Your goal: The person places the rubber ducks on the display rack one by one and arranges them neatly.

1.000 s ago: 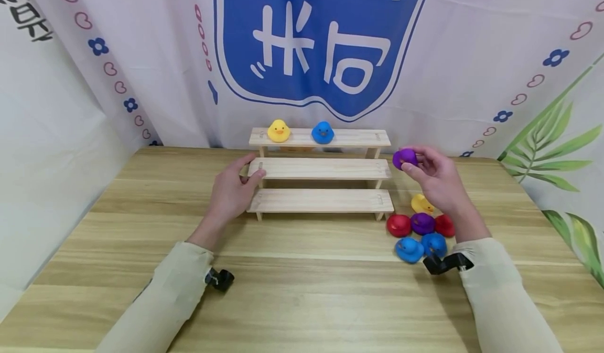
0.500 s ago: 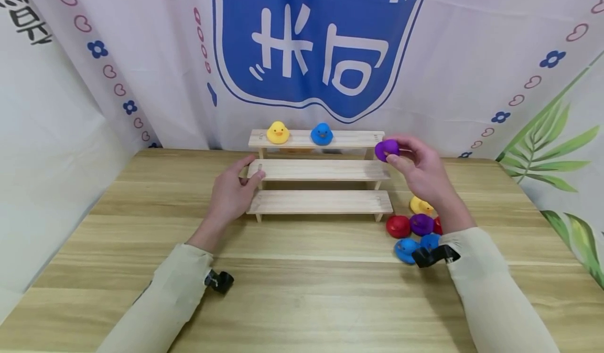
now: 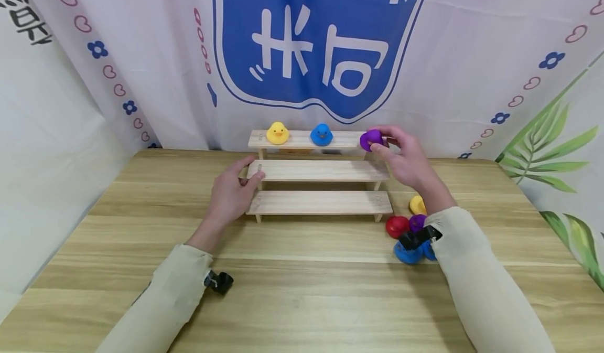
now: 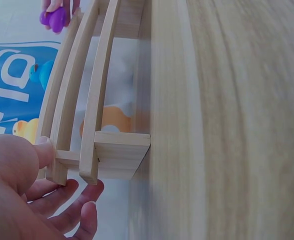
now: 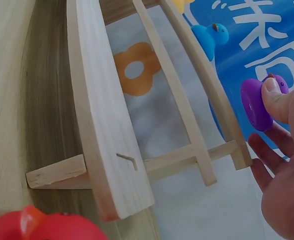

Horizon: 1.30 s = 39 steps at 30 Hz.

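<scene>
A three-step wooden display stand [image 3: 321,202] stands on the table. My left hand [image 3: 231,190] grips its left end, thumb over the middle step and fingers behind, as the left wrist view also shows. On the top step sit a yellow rubber duck [image 3: 278,133] at the left and a blue rubber duck [image 3: 321,134] near the middle. My right hand [image 3: 403,156] pinches a purple rubber duck [image 5: 257,102] between thumb and fingers, close over the top step's right end. In the right wrist view the duck is tilted, its flat base showing.
Right of the stand lies a group of rubber ducks: yellow [image 3: 417,204], red [image 3: 397,227], purple [image 3: 417,222] and blue [image 3: 408,253], partly hidden by my right sleeve. A printed curtain [image 3: 179,80] hangs right behind the stand.
My right hand has carried the purple duck leftward and a little up, from beside the stand to the top step's right end. The left hand has stayed on the stand.
</scene>
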{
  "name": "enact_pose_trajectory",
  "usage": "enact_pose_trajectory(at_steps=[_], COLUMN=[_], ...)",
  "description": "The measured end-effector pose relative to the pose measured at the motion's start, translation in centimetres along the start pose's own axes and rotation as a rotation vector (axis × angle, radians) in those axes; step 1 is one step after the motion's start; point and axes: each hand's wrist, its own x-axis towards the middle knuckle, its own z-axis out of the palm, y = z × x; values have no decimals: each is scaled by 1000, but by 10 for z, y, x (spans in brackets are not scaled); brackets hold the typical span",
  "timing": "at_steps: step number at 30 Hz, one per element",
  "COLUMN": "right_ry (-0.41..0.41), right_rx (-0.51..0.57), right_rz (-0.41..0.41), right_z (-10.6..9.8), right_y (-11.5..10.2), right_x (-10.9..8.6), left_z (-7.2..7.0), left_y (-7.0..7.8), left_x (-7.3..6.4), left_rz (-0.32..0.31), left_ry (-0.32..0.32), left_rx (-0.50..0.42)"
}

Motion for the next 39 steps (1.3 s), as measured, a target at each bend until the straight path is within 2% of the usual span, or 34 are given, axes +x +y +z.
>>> enact_pose_trajectory(at_steps=[9, 19, 33, 39], right_ry=[-18, -11, -16, -20], right_rx=[2, 19, -26, 4], right_rz=[61, 49, 72, 78], right_z=[8, 9, 9, 8], right_y=[4, 7, 3, 4], right_x=[8, 14, 20, 19], left_z=[1, 0, 1, 1], left_y=[0, 1, 1, 1], left_x=[0, 0, 0, -1], left_rz=[-8, -7, -20, -13], left_ry=[-5, -13, -11, -10], left_rx=[-5, -14, -23, -25])
